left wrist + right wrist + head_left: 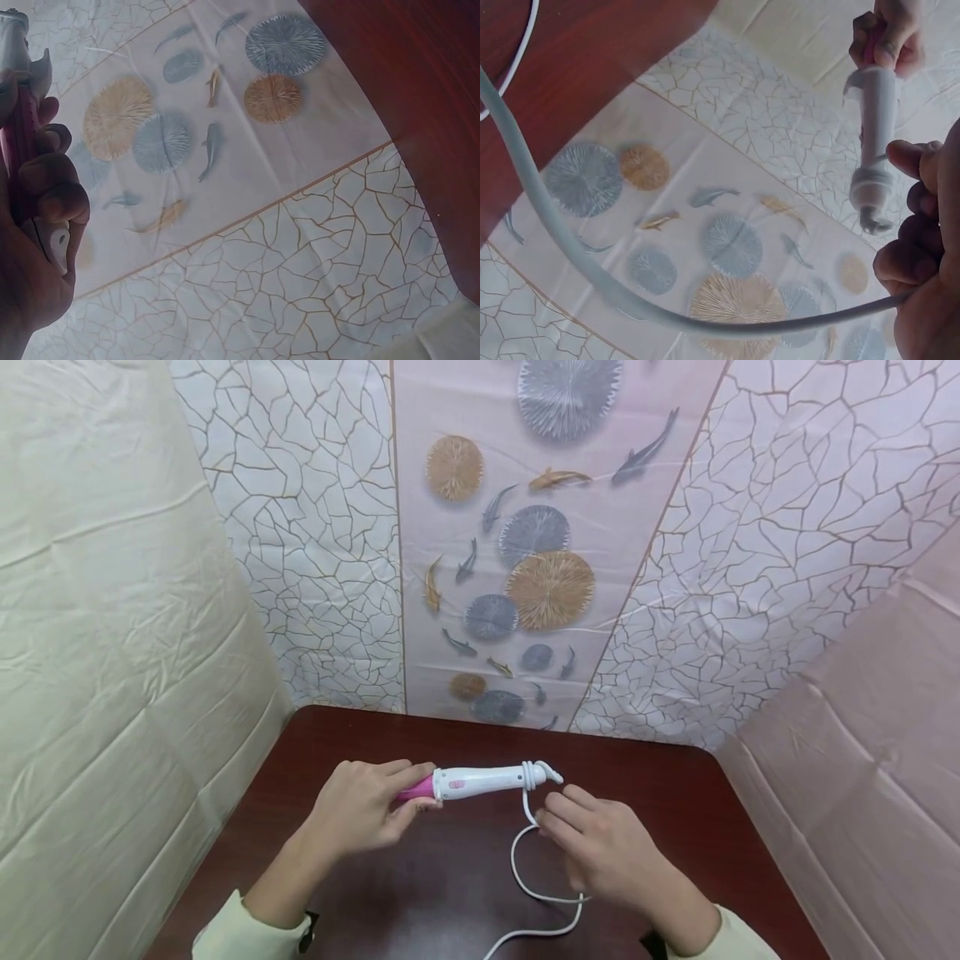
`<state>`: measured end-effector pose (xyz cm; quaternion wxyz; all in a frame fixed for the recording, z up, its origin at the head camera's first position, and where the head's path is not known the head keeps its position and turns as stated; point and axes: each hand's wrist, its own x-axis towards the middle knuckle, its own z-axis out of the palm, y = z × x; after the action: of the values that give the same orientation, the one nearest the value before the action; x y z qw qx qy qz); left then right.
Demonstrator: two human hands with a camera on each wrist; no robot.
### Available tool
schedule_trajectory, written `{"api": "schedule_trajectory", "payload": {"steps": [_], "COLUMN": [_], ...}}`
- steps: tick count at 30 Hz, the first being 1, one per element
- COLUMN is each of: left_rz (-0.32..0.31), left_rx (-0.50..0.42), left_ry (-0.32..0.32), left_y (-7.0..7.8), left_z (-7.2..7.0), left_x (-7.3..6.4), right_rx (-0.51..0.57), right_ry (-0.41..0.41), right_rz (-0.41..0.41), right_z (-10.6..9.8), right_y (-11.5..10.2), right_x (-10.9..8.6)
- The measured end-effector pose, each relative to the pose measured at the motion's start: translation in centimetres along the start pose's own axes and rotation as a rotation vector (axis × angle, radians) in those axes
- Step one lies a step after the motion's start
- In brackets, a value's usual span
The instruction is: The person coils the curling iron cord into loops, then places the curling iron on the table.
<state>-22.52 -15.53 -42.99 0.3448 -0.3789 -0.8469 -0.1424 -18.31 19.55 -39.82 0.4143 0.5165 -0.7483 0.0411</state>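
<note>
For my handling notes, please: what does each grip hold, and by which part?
Left grip: the iron, by its pink part. Right grip: the cord, partway along its length.

I've got what looks like a hair-styling iron [480,782]: glossy white handle [483,782], pink section [417,788], little pink switch [456,784] on the side. It's held crosswise over the table [405,893], pink part on the left in the left hand [367,802], white end pointing right. The right wrist view gives me a small white tab [853,84] sticking out near the pink. White cord [543,932] wraps snugly round the handle's tail, then hangs in loose curves, one stretch gripped by the right hand [603,843].
</note>
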Motion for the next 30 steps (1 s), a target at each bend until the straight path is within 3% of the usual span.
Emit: {"api": "schedule_trajectory", "payload": {"steps": [12,20,30], "left_rz": [0.034,0.057,0.089], "left_rx": [0.037,-0.013,-0.052], "left_ry": [-0.047,-0.092,-0.086], "left_y": [1.2,1.7,1.6], "left_z": [-0.7,-0.9,-0.8], "left_x": [0.2,0.2,0.1], "right_rx": [-0.043,-0.053,0.003], "right_ry": [0.072,0.062,0.1], "right_rz": [0.013,0.063,0.118], "right_z": [-0.7,-0.9,-0.8], "right_y": [0.8,1.5,2.7], "right_x": [1.7,2.2,2.6]}}
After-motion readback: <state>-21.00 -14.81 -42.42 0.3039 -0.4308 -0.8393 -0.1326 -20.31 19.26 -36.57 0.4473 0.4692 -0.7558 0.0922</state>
